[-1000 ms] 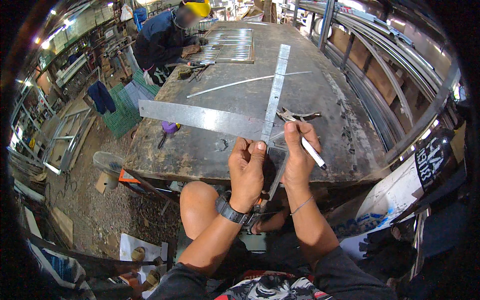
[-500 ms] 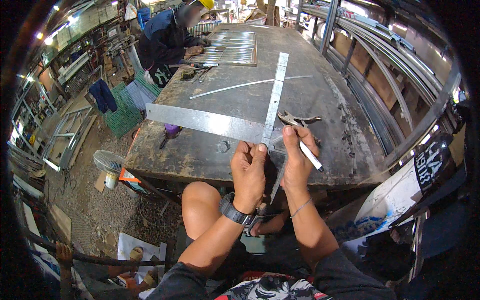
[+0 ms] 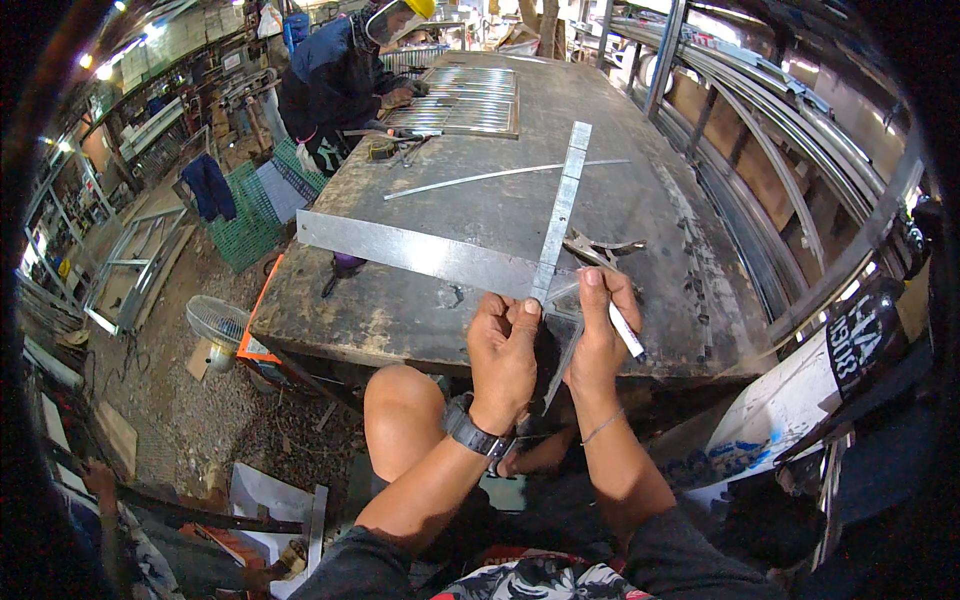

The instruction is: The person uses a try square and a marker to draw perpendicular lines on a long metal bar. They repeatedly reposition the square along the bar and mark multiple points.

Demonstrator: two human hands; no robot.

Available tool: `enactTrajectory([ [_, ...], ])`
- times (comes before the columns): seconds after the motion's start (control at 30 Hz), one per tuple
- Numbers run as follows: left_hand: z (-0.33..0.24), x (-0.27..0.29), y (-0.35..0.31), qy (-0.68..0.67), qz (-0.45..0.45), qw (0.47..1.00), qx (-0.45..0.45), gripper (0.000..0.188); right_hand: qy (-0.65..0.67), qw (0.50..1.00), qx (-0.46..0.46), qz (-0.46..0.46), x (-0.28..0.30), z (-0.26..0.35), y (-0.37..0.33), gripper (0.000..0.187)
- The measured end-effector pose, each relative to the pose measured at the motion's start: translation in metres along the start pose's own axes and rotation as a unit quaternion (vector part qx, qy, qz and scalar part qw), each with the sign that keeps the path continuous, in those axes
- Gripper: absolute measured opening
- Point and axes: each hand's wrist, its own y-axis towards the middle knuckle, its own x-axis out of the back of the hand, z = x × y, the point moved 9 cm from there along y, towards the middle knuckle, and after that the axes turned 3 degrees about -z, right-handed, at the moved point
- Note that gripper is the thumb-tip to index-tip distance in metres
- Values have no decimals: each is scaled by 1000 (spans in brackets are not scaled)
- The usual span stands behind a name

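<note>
Nearest in the head view are the person's forearms, coming up from the lower edge past a bare knee (image 3: 405, 420). The left hand (image 3: 503, 350), with a dark watch (image 3: 478, 437) on its wrist, is curled at the near edge of the bench (image 3: 400, 320); its grip is pressed together, thumb on the near end of the narrow strip (image 3: 560, 215) where that strip crosses the wide strip (image 3: 420, 252). The right hand (image 3: 600, 325) sits just beside it to the right, its grip pinching a white marker (image 3: 626, 330) that slants down to the right, and its forefinger rests on the metal at the same joint. A thin bar (image 3: 560, 365) hangs below the bench edge between the two hands (whether either hand touches it I cannot tell).

The wide strip lies flat, running from the joint away to the left. The narrow strip runs from the joint toward the far side, nearly square to the wide one. Just right of the joint lie locking pliers (image 3: 600, 248). Farther on, a thin rod (image 3: 500, 175) lies across the bench, passing under or over the narrow strip near its far end.

At the far left corner a metal grille (image 3: 465, 100) lies flat, and another person (image 3: 340, 80) in dark clothes and a yellow helmet bends over it. Left of the bench, on the ground, stand a small fan (image 3: 215, 325) and a green crate (image 3: 250, 215).
</note>
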Motion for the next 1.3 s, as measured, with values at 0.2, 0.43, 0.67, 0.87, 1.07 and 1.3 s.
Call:
enactTrajectory([
  [0.2, 0, -2, -5, -19, 4, 999, 26, 15, -32, 999, 36, 7, 5, 4, -4, 21],
  [0.43, -6, -3, -6, -28, 5, 999, 28, 14, 17, 1000, 5, 13, 10, -4, -4, 22],
  [0.67, -6, 0, -6, -37, 12, 999, 29, 16, 61, 994, 1, 87, 15, 11, 29, 32],
  [0.87, -8, -4, -5, -75, 29, 996, 26, 10, 54, 983, -101, 141, 2, 10, 38, 32],
  [1.07, -5, -10, -7, -18, 28, 999, 5, 10, -14, 990, -72, 121, -17, 7, 12, 19],
  [1.3, 0, -9, -10, -5, 44, 998, 46, 15, -35, 994, -11, 106, -22, 14, 7, 15],
])
